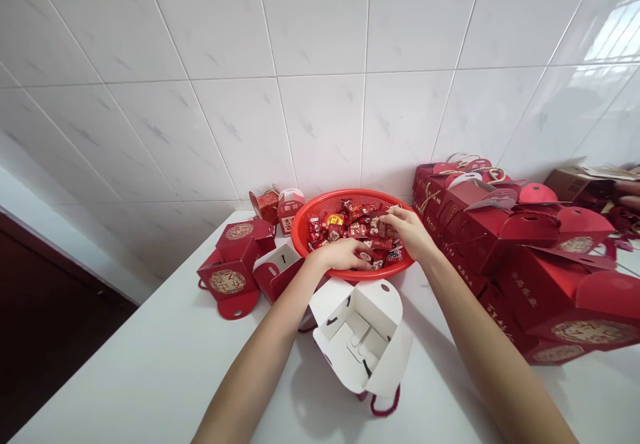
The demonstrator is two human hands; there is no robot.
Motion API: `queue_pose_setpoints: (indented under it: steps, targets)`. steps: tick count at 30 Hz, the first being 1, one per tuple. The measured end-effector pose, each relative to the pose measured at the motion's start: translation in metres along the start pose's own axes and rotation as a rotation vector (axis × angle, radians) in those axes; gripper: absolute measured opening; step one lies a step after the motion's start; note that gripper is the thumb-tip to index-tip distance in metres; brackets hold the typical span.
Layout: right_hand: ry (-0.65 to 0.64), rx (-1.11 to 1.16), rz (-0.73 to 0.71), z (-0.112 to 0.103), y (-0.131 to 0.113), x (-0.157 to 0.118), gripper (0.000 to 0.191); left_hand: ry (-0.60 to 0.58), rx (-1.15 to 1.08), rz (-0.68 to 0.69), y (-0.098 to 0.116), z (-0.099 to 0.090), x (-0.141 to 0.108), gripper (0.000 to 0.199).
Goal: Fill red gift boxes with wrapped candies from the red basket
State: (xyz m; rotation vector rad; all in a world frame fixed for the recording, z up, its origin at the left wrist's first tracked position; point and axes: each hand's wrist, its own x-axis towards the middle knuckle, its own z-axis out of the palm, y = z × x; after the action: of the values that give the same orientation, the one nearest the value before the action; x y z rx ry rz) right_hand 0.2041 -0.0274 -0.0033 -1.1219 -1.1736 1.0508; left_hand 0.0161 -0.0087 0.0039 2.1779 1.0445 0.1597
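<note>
A red plastic basket (350, 195) full of wrapped candies (357, 231) stands against the tiled wall. My left hand (345, 255) reaches over its near rim, fingers curled down among the candies; what they grip is hidden. At the basket's right side, my right hand (411, 232) is closed, thumb and fingers pinched on a wrapped candy (383, 227). Between my forearms, just in front of the basket, sits an open gift box (357, 337). Its white inside shows no candy, its flaps are spread, and a dark red cord handle (385, 409) hangs at the front.
Red gift boxes (565, 291) with gold print are stacked on the right. More boxes (235, 264) stand left of the basket, one open (280, 264). Another person's hand (627, 194) shows at the far right edge. The white table (150, 364) ends on the left.
</note>
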Motion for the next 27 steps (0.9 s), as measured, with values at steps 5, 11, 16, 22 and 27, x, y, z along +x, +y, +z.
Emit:
queue_pose_setpoints:
  steps: [5,11,16,22,27]
  targets:
    - [0.039,0.119,0.028,-0.0010,0.0005,0.0039,0.028,-0.053,-0.001,0.109,0.0007,0.0003,0.0027,0.020]
    - [0.041,0.151,0.029,-0.0005,-0.0017,0.0035,0.034,0.226,-0.195,0.134,0.0014,0.0057,0.0025,0.034]
    - [-0.023,0.124,0.061,0.0007,-0.0027,0.0024,0.036,0.479,-0.310,0.194,0.0000,0.0042,0.0018,0.015]
    - [-0.151,0.044,0.126,0.0023,-0.0051,-0.0007,0.033,0.438,-0.493,0.200,-0.0038,0.0036,0.0023,0.010]
    - [-0.302,-0.039,0.128,0.0022,-0.0066,-0.0035,0.042,0.434,-0.648,0.185,-0.0016,0.0047,0.0034,0.005]
